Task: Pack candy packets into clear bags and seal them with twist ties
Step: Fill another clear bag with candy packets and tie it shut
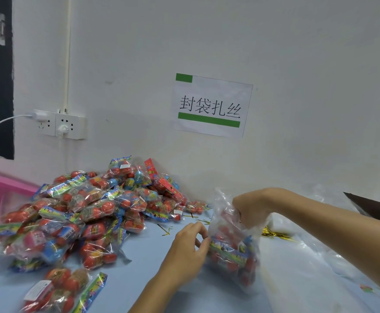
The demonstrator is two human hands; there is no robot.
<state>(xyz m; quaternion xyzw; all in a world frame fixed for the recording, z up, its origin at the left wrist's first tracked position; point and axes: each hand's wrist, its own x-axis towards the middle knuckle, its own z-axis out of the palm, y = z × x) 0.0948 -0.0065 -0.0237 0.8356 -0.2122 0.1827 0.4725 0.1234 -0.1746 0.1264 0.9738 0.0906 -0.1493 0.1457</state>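
At the far left a pink tray [1, 188] is seen against the wall, and beside it a large heap of candy packets [89, 213] is spread over the blue counter [146, 249], with more packets lying at the near edge. A few loose twist ties [166, 231] are scattered on the counter just right of the heap. Next, the left hand [188, 249] is held against the side of the clear bag [232, 251]; its fingers are curled and appear to pinch the plastic or a packet at the bag's flank, though exactly what is pinched cannot be told. The bag is stood on the counter between the hands, already holding packets. Its gathered top is gripped from above by the right hand [252, 208], the fingers closed round the plastic. Further right a bundle of gold ties [274, 234] lies on the counter among spare clear plastic. The step is judged to be settling the contents and gathering the neck; next, a tie would have to be fetched and wound round the neck while it is kept bunched.
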